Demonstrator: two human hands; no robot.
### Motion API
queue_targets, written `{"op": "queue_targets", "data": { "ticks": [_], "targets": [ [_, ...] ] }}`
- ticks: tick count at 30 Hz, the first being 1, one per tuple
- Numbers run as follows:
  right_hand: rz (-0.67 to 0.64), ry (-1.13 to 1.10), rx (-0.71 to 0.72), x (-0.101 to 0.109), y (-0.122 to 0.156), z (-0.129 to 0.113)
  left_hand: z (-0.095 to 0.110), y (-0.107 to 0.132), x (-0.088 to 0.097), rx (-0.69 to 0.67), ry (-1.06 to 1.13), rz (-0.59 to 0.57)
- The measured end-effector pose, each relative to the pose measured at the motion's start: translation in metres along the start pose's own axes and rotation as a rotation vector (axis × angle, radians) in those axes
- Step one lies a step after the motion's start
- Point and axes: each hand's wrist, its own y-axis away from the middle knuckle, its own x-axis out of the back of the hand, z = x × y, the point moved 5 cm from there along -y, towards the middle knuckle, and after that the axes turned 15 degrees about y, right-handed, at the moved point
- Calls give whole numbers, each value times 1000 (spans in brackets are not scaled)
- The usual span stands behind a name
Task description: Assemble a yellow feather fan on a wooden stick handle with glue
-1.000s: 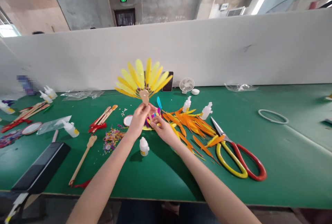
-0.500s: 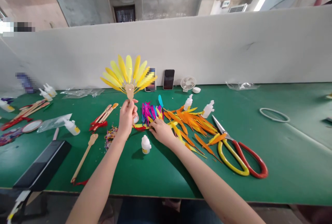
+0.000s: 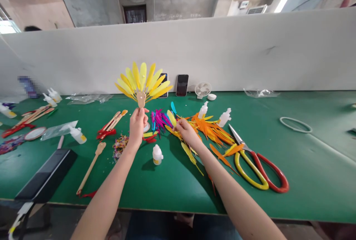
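Observation:
My left hand [image 3: 138, 126] is closed round the handle of a feather fan [image 3: 141, 100], held upright above the table. Yellow feathers spread in a half circle from its wooden head. Between the fingertips of my right hand [image 3: 187, 132] is a yellow feather [image 3: 171, 118], its broad tip pointing up and left. Orange feathers [image 3: 211, 130] lie in a heap just right of that hand, and magenta feathers [image 3: 159, 120] lie to its left. Below and between my hands stands a small white glue bottle [image 3: 157, 155].
Large scissors [image 3: 254, 162] with yellow and red handles lie at right, blades partly open. Wooden fan sticks [image 3: 93, 166] and a black box [image 3: 46, 177] are at left. Phones [image 3: 182, 85] and a small fan [image 3: 203, 89] stand before the white partition [image 3: 236, 55].
My right hand has moved right and lifted from the feather pile, now with a yellow feather in its fingers. The feather fan stays upright in my left hand, slightly shifted in view.

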Motion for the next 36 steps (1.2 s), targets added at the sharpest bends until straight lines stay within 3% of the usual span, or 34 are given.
{"op": "queue_targets", "data": {
  "ticks": [5, 12, 15, 19, 25, 29, 32, 34, 36],
  "targets": [
    [46, -343, -122, 8, 2, 4, -9, 7, -7, 14, -115, -37],
    [128, -322, -207, 23, 2, 9, -21, 9, -6, 0, -206, -55],
    [142, -140, -229, 28, 1, 12, -21, 8, -5, -3, -212, -61],
    [179, 358, -235, 40, 2, 10, -20, 7, -4, -6, -203, -46],
    [10, 927, -295, 39, 9, 7, -22, 7, -2, -25, -223, -19],
    [124, 1079, -153, 38, 11, -4, -22, 7, 0, -36, -222, -6],
    [210, 992, 61, 28, 8, -16, -18, 7, 2, -71, -211, 20],
    [175, 869, 237, 12, 4, -27, -15, 6, 4, -97, -206, 41],
    [40, 740, 403, -10, -2, -38, -12, 6, 4, -111, -210, 52]
  ]
}}
